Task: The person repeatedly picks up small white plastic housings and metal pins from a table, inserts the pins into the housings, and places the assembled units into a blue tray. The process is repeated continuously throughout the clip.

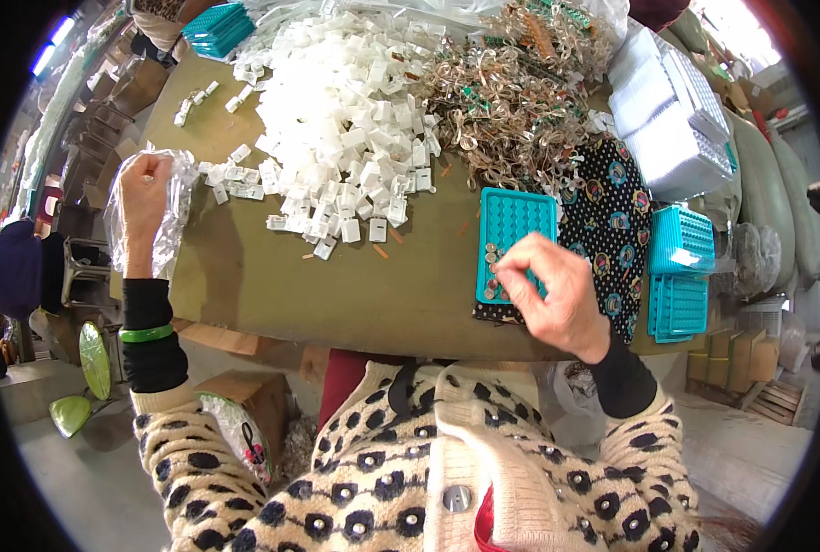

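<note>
At the table's left edge, my left hand (143,198) is closed on a crumpled clear plastic bag (178,189) that spreads out around its wrist. My right hand (557,294) leans over the lower part of a teal tray (543,207) with rows of round hollows. Its thumb and fingertips are pinched together; whatever they hold is hidden. Several small round metallic pieces (491,258) sit in the tray beside those fingertips. Under the tray lies a black patterned cloth (612,239).
A big heap of small white plastic housings (336,120) fills the table's middle. Right of it lies a tangle of brownish looped strips (511,110). White trays (654,110) and teal trays (681,239) are stacked along the right edge; another teal stack (219,32) stands far left.
</note>
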The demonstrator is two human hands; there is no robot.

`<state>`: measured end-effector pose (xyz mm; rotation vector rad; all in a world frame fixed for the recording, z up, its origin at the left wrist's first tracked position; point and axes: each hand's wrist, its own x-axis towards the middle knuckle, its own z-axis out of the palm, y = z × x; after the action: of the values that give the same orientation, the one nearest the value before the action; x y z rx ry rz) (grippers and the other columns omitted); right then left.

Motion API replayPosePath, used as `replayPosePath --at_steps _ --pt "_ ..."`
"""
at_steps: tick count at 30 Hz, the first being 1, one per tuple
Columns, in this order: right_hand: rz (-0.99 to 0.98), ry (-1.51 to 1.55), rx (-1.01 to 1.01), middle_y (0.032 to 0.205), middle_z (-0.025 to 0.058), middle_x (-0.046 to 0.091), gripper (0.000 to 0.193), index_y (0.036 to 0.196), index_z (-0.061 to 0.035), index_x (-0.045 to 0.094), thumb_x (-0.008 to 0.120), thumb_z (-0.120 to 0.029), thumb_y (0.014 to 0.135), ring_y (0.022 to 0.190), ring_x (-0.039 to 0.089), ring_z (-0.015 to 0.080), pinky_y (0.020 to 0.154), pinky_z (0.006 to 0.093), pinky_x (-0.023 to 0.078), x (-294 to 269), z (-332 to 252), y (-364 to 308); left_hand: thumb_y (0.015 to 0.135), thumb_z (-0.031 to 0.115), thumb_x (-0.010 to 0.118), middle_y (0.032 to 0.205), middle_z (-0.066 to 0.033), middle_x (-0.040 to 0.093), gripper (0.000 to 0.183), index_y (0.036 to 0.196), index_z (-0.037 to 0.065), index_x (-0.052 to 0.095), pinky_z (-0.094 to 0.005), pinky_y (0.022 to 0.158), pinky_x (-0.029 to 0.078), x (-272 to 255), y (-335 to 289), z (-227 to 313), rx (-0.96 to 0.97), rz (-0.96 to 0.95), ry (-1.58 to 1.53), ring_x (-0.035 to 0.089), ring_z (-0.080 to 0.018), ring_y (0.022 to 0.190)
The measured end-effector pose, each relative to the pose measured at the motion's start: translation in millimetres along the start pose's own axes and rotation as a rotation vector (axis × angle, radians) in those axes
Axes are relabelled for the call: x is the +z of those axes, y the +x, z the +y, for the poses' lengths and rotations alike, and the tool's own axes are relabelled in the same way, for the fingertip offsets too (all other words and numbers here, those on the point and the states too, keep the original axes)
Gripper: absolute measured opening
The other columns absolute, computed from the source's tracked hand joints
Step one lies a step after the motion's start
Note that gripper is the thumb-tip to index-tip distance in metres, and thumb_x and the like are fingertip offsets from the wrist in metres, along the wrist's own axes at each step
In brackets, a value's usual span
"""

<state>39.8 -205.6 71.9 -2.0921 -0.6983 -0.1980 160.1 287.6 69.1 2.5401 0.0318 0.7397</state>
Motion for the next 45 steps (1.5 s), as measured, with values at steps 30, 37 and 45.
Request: replayPosePath --at_steps 30,37,45 --pt "0.194 -0.192 0.103 0.072 0.0075 0.064 0.011 0.085 -0.0022 0.064 0.066 -0.012 0.088 0.06 0.06 0.0168 0.056 0.034 0.049 -22 58 159 0.079 0.0 0.072 0.077 -0.0077 0.065 0.009 0.08 0.001 0.064 -0.0314 0.064 0.049 78 -162 187 0.071 -0.178 -0.734 0.062 -0.0231 0.07" --pt "0.191 -0.533 0.101 0.079 0.0162 0.065 0.015 0.089 -0.0012 0.064 0.069 -0.015 0.085 0.069 0.064 0.029 0.065 0.0405 0.05 -30 64 170 0.079 -0.001 0.073 0.078 -0.0083 0.066 0.009 0.08 0.0 0.064 -0.0302 0.062 0.05 77 -169 190 0.039 -0.204 -0.836 0.063 -0.0216 0.07" --pt "0.215 -0.695 -0.044 0.081 0.0126 0.063 0.013 0.091 -0.0019 0.063 0.068 -0.011 0.083 0.078 0.064 0.0307 0.072 0.0426 0.049 -38 66 167 0.08 -0.004 0.069 0.08 -0.0088 0.067 0.007 0.081 -0.002 0.062 -0.0272 0.064 0.05 74 -169 194 0.036 -0.266 -0.863 0.064 -0.0172 0.069"
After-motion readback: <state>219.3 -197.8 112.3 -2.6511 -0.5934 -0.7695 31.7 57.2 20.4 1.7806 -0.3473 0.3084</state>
